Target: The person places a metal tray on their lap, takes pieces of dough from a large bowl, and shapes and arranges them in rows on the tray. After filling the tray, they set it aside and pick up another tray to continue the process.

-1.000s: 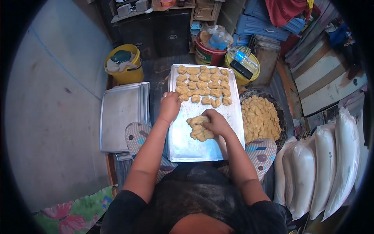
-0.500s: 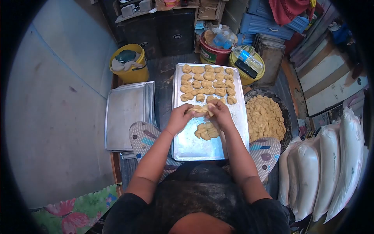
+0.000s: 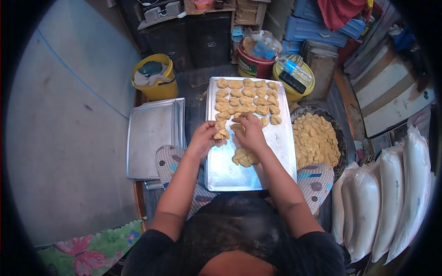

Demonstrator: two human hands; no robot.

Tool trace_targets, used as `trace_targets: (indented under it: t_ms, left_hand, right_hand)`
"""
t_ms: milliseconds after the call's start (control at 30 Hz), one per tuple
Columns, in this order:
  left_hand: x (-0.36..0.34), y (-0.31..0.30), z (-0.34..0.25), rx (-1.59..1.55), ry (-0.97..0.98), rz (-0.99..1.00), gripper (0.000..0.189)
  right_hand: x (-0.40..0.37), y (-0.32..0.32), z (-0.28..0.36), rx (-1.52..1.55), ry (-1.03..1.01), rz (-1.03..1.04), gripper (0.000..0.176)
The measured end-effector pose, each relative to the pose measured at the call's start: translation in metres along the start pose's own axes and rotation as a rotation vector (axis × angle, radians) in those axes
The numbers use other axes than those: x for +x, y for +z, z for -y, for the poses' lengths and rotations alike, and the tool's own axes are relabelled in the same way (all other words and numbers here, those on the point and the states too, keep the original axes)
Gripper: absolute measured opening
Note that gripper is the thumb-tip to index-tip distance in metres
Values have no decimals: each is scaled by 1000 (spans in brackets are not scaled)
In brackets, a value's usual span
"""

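Note:
A metal baking tray [image 3: 248, 179] lies across my lap, its far half covered with rows of yellowish dough pieces [image 3: 248, 92]. My left hand [image 3: 204, 139], over the tray's left side, is closed on a soft piece of dough [image 3: 222, 133]. Beside it, my right hand [image 3: 251, 132] curls its fingers and thumb around a smaller dough piece [image 3: 236, 128], partly hidden, by the nearest row. A larger lump of dough [image 3: 245, 157] rests on the tray just below my right hand. To the right, a dark round basin [image 3: 341, 142] holds a big mass of dough.
Stacked metal trays [image 3: 152, 142] stand at the left, below a yellow bucket [image 3: 161, 89]. A red bucket [image 3: 255, 66] and a yellow-lidded bucket [image 3: 311, 85] with a bottle and phone on top are beyond the tray. Filled white sacks [image 3: 391, 193] line the right side.
The dough stretched between both hands is now in two pieces. My left hand has moved slightly left with one; my right has moved a little up and left.

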State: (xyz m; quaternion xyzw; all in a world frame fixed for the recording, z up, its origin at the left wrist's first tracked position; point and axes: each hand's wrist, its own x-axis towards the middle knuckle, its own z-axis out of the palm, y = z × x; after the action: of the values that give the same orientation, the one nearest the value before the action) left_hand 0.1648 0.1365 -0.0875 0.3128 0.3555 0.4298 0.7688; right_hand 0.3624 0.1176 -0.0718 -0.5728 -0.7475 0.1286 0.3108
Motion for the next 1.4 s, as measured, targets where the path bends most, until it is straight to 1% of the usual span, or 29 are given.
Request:
trace_targets:
  t_ms: [33,100,167,233,267,300,367,400,433,467,500,533,567,633,667,700,733,800,867,933,1000,1067,1100,1167,1200,1233,1300,1333,1400]
  left_hand:
    - [-3,1,0,15,0,6,23]
    - [-8,5,3,27,-14,10,25]
    - [-8,9,4,67,33,60,26]
    - [-5,0,5,67,67,71,21]
    - [-4,-5,6,66,103,78,16]
    - [-4,-2,3,62,103,77,16]
    - [-1,3,-4,283,93,-76,16]
    - [4,4,-2,280,117,-43,19]
    - [5,4,0,280,112,-40,19]
    - [6,5,3,601,248,-38,24]
    - [7,8,3,921,389,-34,30]
    - [9,10,4,1240,534,-30,35]
    - [8,11,5,1240,537,-28,35]
    - [5,12,8,1565,805,-97,41]
    - [6,13,8,1567,804,-94,41]
    - [8,15,5,1486,782,-163,43]
    - [9,16,3,1405,756,-230,44]
    - [19,9,2,1462,703,-213,45]
    - [26,4,3,1524,610,-199,44]
    - [30,1,2,1524,613,-170,44]
    - [27,3,4,1521,602,-141,44]
    - [19,11,2,1496,706,-221,44]
    - [11,16,-2,1498,707,-218,44]
    - [-6,25,-8,1562,587,-10,41]
    - [-9,24,-7,1649,533,86,33]
    - [-5,17,-2,1648,529,91,33]
    - [4,5,9,1534,692,12,27]
    - [7,6,10,1534,775,-69,24]
    - [11,8,12,1527,765,-112,25]
  right_hand:
    - [1,-3,5,1,-1,3,36]
    - [-3,-5,14,814,4,234,41]
    - [-3,-10,15,817,-22,267,39]
    - [-5,-10,-2,806,203,274,35]
    - [-8,-7,-13,798,221,104,34]
    - [-7,-7,-20,897,325,-50,30]
    - [-12,-11,-39,919,390,-218,26]
    - [-13,-14,-37,917,393,-217,26]
    - [-16,-17,-34,594,401,-193,25]
    - [-20,-19,-34,269,402,-167,24]
    - [-24,-19,-35,266,406,-172,24]
    - [-27,-18,-37,168,272,-139,23]
    - [-28,-16,-40,70,138,-103,23]
    - [-27,-20,-38,24,108,-89,26]
    - [-26,-21,-37,19,31,-148,29]
    - [-26,-23,-31,15,-43,-208,32]
    - [-24,-23,-28,18,-35,-209,32]
    - [-19,-21,-23,-85,-80,-21,38]
    - [-16,-2,-30,-116,-80,-12,38]
    - [-12,4,-27,-161,-95,-11,32]
    - [-10,7,-27,-161,-97,-26,30]
    - [-10,8,-27,-159,-97,-40,28]
    - [-11,7,-26,-148,-67,-40,27]
    - [-11,7,-28,-138,-35,-38,26]
    - [-12,8,-32,-139,-65,-56,26]
    - [-13,9,-33,-140,-94,-74,25]
    - [-14,10,-31,-118,-100,-56,25]
    - [-13,9,-30,-98,-111,-40,26]
    - [-14,0,-29,-53,-84,-86,26]
